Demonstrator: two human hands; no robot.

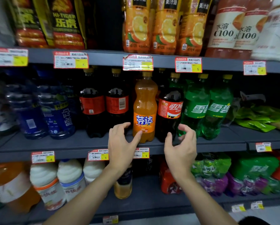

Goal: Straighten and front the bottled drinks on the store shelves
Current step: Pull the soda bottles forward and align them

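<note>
On the middle shelf (71, 143) an orange soda bottle (145, 108) stands upright at the front edge, label facing out. A cola bottle (169, 108) stands right beside it, label partly turned. Two more cola bottles (103, 103) stand to the left with their barcodes facing out. Two green soda bottles (207, 108) stand to the right. My left hand (123, 143) hovers just left of the orange bottle, fingers curved and spread, thumb tip near its base. My right hand (180, 146) hovers in front of the cola bottle, fingers curved, holding nothing.
Blue water bottles (54, 111) fill the shelf's left end; green snack packets (258, 119) lie at its right. Orange juice bottles (163, 25) line the upper shelf. Milky drink bottles (58, 181) and multipacks (217, 172) sit below. Price tags hang on each shelf edge.
</note>
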